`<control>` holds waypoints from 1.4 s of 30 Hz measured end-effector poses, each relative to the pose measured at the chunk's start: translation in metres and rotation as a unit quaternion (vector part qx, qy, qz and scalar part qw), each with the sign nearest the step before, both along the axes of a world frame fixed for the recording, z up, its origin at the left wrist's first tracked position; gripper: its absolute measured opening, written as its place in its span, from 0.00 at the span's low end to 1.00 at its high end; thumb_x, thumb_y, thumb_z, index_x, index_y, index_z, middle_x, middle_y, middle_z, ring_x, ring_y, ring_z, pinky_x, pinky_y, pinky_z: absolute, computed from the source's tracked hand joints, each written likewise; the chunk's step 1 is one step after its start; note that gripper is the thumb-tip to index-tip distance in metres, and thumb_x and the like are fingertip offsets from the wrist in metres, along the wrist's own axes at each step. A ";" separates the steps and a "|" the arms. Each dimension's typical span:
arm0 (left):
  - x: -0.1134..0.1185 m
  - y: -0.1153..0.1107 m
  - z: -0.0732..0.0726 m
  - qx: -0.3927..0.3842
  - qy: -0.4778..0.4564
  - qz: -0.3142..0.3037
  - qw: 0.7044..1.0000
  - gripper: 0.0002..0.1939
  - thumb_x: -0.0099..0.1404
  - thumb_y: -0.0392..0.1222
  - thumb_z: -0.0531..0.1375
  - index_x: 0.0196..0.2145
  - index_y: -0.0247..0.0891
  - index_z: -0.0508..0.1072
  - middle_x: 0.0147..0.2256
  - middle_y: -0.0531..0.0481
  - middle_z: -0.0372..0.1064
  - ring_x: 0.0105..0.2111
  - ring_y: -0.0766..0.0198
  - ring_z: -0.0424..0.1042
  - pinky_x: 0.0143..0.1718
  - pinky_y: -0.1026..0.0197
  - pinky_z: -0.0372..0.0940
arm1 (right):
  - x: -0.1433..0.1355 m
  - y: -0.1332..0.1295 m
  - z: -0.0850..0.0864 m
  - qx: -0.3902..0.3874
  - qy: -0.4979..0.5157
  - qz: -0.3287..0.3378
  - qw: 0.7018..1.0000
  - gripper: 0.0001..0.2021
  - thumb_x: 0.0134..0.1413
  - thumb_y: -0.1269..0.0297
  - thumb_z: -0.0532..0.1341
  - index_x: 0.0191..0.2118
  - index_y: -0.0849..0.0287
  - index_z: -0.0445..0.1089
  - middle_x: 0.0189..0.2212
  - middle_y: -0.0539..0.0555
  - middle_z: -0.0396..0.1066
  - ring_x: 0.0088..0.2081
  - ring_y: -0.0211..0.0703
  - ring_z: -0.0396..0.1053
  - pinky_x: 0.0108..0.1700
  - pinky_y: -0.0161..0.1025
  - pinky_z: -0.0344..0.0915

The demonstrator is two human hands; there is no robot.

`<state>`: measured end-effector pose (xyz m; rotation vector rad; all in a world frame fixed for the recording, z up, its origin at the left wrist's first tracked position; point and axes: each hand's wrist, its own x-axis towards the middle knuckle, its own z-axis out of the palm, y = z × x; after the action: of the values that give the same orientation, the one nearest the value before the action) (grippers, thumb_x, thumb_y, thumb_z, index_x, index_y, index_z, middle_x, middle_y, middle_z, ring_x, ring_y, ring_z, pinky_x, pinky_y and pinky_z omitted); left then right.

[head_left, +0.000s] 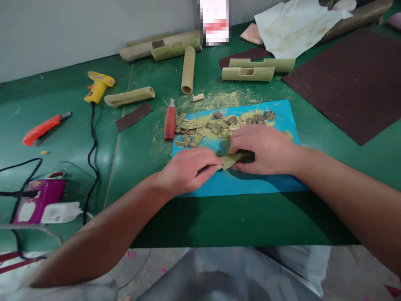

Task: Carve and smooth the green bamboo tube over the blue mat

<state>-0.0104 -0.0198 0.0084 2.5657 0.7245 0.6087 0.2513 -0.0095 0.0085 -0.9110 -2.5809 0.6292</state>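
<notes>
Over a blue sheet (206,184) on the green table, my left hand (194,169) pinches the pale pointed end of a greenish-brown strip (232,160), which looks like bamboo or a leaf. The fingers of my right hand (263,149) are closed round the strip's darker part and hide much of it. Behind my hands lie brown chips (216,127) and yellowish shavings (225,99). A red-handled tool (170,122) rests at the sheet's left edge, its metal tip pointing away from me.
A yellow glue gun (99,87), an orange cutter (42,129) and a magenta box (42,200) with cables are at the left. Bamboo pieces (188,69) lie along the back. A dark brown sheet (347,83) and a crumpled white cloth (297,27) are at the right.
</notes>
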 end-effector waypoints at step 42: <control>0.024 -0.015 0.018 -0.467 -0.283 0.131 0.828 0.28 0.71 0.43 0.64 0.65 0.33 0.71 0.29 0.49 0.80 0.21 0.66 0.76 0.26 0.64 0.74 | -0.015 -0.026 0.007 0.114 0.086 -0.122 0.982 0.07 0.66 0.64 0.58 0.40 0.53 0.74 0.40 0.57 0.77 0.45 0.53 0.74 0.45 0.49 0.69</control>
<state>0.0136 -0.0343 0.0266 1.3018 0.8651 0.7881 0.2366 -0.0357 0.0155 -1.0243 -2.2827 0.3198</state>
